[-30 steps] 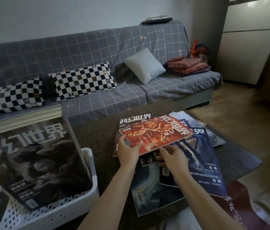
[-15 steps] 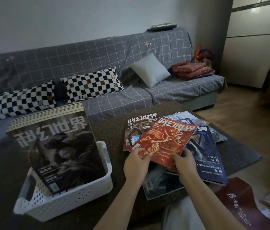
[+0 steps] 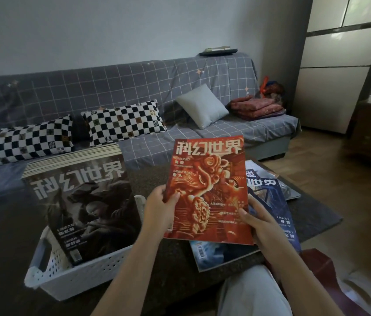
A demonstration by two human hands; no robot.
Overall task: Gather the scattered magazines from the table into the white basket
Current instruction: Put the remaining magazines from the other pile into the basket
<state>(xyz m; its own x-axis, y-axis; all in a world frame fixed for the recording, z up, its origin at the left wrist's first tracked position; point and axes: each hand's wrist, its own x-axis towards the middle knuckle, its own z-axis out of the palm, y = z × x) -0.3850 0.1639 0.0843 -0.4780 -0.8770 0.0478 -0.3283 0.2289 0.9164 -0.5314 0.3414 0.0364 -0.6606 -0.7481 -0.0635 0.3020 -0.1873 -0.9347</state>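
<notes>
Dim daylight fills a living room where a grey checked sofa (image 3: 134, 92) runs along the far wall, carrying two black-and-white checkered pillows (image 3: 123, 122), a plain grey cushion (image 3: 201, 106) and a folded red blanket (image 3: 256, 108). In front of it lies a dark speckled surface (image 3: 152, 179). Both hands hold a red magazine (image 3: 207, 190) up off the surface, cover facing the camera and roughly upright. The left hand (image 3: 157, 210) grips its lower left edge, thumb curled over the front cover and the other fingers hidden behind it. The right hand (image 3: 259, 222) grips the lower right corner, thumb pressed on the cover with the remaining fingers curled round the edge toward the back. To the left stands the white basket (image 3: 77, 277), perforated along its walls, with a stack of magazines (image 3: 84, 201) leaning inside it, the dark front cover tilted toward the camera and the page edges of those behind showing at the top. Right of the red magazine, still on the surface, lie the scattered magazines: a blue magazine (image 3: 271, 201) overlapping a paler one (image 3: 287, 190) behind it, and another bluish one (image 3: 216, 254) lying flat below the red cover, its barcode corner showing. A light trouser leg (image 3: 252, 290) is at the bottom edge, with a dark red sheet (image 3: 321, 270) beside it on the wooden floor (image 3: 339, 169).
</notes>
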